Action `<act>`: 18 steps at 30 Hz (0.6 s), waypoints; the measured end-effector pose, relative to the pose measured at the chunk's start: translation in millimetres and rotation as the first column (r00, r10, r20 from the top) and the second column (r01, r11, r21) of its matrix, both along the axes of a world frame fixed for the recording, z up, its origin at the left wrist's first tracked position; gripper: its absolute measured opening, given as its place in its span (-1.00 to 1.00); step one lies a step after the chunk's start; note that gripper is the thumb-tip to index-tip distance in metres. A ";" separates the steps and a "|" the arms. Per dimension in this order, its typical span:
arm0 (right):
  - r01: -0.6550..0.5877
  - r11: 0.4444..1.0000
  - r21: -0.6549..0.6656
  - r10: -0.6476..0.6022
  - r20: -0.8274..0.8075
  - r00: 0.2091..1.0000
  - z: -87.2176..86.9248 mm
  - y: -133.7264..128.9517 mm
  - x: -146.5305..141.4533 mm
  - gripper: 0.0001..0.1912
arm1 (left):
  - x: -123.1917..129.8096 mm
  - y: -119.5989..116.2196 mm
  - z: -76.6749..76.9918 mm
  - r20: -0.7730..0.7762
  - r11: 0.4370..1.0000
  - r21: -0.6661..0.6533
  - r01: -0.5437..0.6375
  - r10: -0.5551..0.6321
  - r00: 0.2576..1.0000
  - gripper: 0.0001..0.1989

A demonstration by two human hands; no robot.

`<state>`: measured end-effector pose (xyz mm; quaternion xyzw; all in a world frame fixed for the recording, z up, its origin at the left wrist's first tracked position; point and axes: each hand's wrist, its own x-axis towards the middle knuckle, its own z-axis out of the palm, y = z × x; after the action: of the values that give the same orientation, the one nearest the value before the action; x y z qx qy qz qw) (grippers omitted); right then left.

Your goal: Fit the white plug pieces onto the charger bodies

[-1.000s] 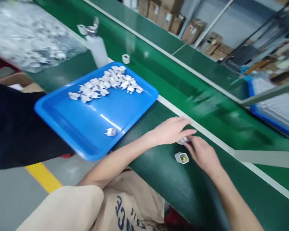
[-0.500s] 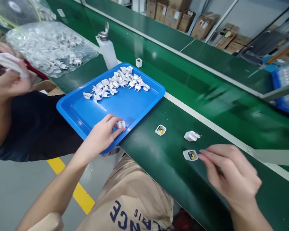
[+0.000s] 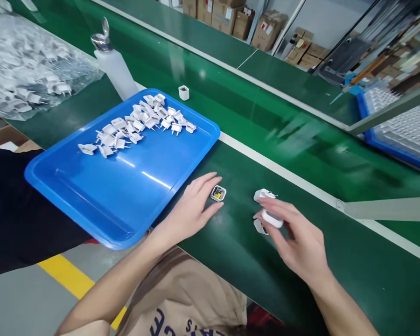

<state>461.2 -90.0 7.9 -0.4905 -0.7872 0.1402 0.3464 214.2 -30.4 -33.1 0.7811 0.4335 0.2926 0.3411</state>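
Note:
My left hand (image 3: 192,207) reaches over the green table with fingers apart around a white charger housing (image 3: 218,193) that has yellow and dark parts inside. Between the fingers of my right hand (image 3: 294,233) is a white plug cover (image 3: 272,218), blurred by motion. Under those fingertips lies another open housing (image 3: 260,227), partly hidden. Just behind it, a white charger with pins (image 3: 263,194) rests on the table. The blue tray (image 3: 140,191) at the left holds several white plug covers (image 3: 119,133) along its far side.
A pump bottle (image 3: 115,70) stands behind the tray, beside a plastic bag of white parts (image 3: 31,65). One white housing (image 3: 184,93) sits on the green surface beyond the tray. At the right are a metal bar (image 3: 388,208) and a blue crate of white parts (image 3: 402,126).
My left hand has moved from the tray to the nearer housing, and the piece it held is gone from it. My right hand now holds a white cover over the table. The view has shifted right.

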 end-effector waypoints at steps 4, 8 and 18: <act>-0.013 1.000 0.005 0.012 0.180 0.984 9.6 9.3 -5.6 -0.52 | 12.9 3.3 -20.9 -0.187 0.999 -0.006 0.035 -0.036 0.982 -0.72; 0.004 0.991 -0.133 0.027 0.225 0.974 5.5 16.3 -14.2 -0.57 | 30.1 -8.3 -27.1 -0.251 0.999 0.010 -0.047 0.048 0.967 -0.72; -0.058 0.973 -0.225 0.144 0.392 0.908 -9.4 41.7 -31.7 -0.79 | 38.9 -8.2 -34.2 -0.283 0.993 0.116 -0.020 0.053 0.958 -0.85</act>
<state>429.5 -48.2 -1.5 -0.5007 -0.8473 0.1347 0.1146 253.1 -38.6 -67.3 0.8248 0.4755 0.2068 0.2253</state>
